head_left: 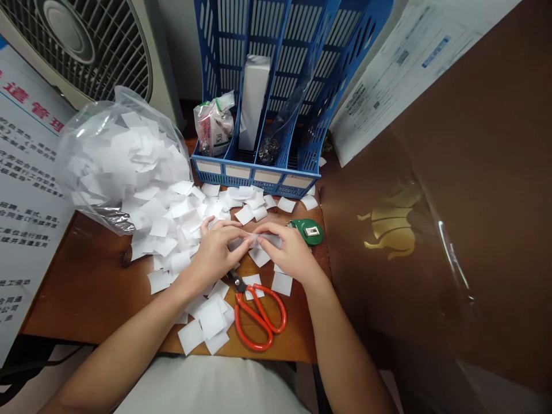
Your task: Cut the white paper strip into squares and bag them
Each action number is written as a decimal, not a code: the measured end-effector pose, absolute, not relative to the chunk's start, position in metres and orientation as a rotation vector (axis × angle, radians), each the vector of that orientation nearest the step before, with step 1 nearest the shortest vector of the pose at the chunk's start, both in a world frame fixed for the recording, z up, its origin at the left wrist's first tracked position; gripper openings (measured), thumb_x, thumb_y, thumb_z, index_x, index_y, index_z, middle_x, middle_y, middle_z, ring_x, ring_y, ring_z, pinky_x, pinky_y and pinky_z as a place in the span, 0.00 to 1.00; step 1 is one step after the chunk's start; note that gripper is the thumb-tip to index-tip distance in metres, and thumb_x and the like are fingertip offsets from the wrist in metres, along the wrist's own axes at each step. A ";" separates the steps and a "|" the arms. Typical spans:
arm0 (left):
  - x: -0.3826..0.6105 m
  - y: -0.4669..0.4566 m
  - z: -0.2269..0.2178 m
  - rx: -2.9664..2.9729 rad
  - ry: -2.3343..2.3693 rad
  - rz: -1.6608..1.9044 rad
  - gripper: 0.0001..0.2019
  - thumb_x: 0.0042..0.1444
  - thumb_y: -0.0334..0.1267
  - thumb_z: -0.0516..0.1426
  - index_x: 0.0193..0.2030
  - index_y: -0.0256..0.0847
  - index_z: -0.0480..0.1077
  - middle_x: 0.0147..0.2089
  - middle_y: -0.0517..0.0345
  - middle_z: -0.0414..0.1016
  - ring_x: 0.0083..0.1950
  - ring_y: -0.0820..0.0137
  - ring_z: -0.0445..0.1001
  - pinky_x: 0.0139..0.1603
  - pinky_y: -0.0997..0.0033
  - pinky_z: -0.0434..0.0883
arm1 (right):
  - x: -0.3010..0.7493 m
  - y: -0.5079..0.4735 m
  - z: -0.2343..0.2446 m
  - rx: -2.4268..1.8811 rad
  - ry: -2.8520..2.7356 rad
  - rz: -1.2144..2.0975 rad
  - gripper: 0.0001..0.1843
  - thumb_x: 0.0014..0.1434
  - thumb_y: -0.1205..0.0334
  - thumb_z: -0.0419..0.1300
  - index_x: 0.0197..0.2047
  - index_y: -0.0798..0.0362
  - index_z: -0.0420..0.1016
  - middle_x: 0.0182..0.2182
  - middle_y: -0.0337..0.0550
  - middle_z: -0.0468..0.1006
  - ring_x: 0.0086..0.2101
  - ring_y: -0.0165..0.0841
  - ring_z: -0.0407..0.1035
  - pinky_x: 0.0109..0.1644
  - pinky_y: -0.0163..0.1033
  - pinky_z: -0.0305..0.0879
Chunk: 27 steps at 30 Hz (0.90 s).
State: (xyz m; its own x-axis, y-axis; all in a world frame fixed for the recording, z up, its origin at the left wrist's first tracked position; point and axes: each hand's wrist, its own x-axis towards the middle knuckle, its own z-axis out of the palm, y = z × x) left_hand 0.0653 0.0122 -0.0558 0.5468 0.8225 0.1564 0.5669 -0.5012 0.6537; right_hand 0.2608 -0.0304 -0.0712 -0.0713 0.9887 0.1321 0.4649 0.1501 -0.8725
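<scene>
Over the middle of the wooden table, my left hand (pixel 222 247) and my right hand (pixel 290 250) meet, thumbs and fingertips pinching a small piece of white paper (pixel 273 240) between them. Just below the hands lie scissors (pixel 260 313) with red handles, their dark blades partly under the left hand. A green tape measure (pixel 309 231) rests right beside my right hand. Loose white paper squares (pixel 212 319) are scattered around, with a bigger heap (pixel 172 224) spreading left of my left hand.
A clear plastic bag (pixel 125 155) full of paper squares spills onto the table (pixel 86 270) at left. Behind stands a blue file rack (pixel 259 172) holding a white box (pixel 253 103) and small bags. A fan (pixel 164 63) is at back left; a brown panel (pixel 431 172) borders the right.
</scene>
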 end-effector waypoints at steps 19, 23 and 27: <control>0.062 0.018 -0.053 2.134 1.106 0.761 0.02 0.60 0.39 0.66 0.36 0.46 0.80 0.40 0.61 0.85 0.52 0.60 0.81 0.69 0.45 0.52 | 0.259 -0.030 -0.070 -1.347 -1.526 0.924 0.06 0.65 0.62 0.62 0.43 0.51 0.81 0.41 0.43 0.84 0.44 0.38 0.77 0.51 0.43 0.70; 0.062 0.019 -0.052 2.133 1.069 0.794 0.03 0.61 0.40 0.66 0.36 0.46 0.80 0.39 0.62 0.86 0.46 0.63 0.82 0.63 0.51 0.58 | 0.261 -0.030 -0.070 -1.348 -1.509 0.933 0.06 0.64 0.62 0.63 0.42 0.50 0.82 0.41 0.42 0.85 0.44 0.38 0.78 0.51 0.44 0.71; 0.062 0.020 -0.052 2.087 1.080 0.757 0.06 0.62 0.43 0.65 0.35 0.46 0.80 0.40 0.62 0.86 0.44 0.63 0.82 0.59 0.52 0.62 | 0.261 -0.030 -0.068 -1.356 -1.483 0.923 0.06 0.63 0.63 0.64 0.42 0.50 0.83 0.41 0.42 0.85 0.44 0.38 0.79 0.51 0.44 0.72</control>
State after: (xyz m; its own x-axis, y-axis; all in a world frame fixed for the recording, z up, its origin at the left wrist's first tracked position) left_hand 0.0624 0.0204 -0.0521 0.4912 0.8503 0.1890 0.4681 -0.4407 0.7659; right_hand 0.2606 -0.0301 -0.0683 0.0030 0.9917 0.1288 0.3229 0.1209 -0.9387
